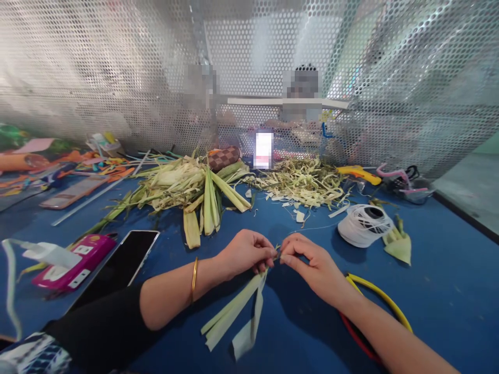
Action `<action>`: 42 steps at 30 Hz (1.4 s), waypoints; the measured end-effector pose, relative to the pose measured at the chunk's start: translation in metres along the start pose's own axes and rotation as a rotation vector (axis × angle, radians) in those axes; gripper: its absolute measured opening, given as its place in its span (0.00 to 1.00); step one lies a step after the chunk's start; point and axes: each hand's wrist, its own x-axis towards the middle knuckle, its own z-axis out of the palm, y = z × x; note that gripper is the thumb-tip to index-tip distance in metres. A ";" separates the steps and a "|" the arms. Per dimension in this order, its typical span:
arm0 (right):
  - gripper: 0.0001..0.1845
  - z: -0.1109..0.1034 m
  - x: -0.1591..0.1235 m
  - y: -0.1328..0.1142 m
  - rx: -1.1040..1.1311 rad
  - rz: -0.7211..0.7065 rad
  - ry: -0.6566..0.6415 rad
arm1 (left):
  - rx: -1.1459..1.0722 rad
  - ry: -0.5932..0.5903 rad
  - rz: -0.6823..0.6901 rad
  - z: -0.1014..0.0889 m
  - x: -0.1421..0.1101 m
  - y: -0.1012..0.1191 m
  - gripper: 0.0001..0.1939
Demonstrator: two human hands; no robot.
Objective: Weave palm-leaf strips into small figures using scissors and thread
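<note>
At the far left, orange items run off the edge, too jumbled to sort, and a white cable is partly cut off. Its plug covers part of a magenta power strip; just beside it lies a dark-screened phone, its near end hidden by the black sleeve. Farther back, a heap of pale green husks tangles too densely to count, partly hiding a checkered case. Toward the middle, the left hand pinches the narrow upper end of some husk strips between thumb and fingers, covering the gripped part; the loose ends hang down toward the near edge. A lit screen and figures beyond the perforated metal panel are blurred out. The right hand nearly meets the left, thumb and forefinger tips pressed together; I cannot tell whether anything thin lies between them. Behind it sits a heap of shredded husk. A fine thread runs from near this hand to a white spool, fading from sight. The right forearm blocks part of a yellow and red tool; beyond the spool lies a yellow-handled cutter.
</note>
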 end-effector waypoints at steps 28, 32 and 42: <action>0.09 0.008 0.006 0.001 -0.097 0.038 0.189 | 0.178 -0.149 -0.012 0.000 -0.006 0.008 0.07; 0.09 0.009 0.006 0.004 -0.132 0.045 0.161 | 0.181 -0.190 -0.008 -0.001 -0.006 0.010 0.07; 0.06 0.001 -0.002 0.004 -0.219 0.093 0.251 | 0.070 -0.102 0.000 -0.002 -0.004 0.006 0.09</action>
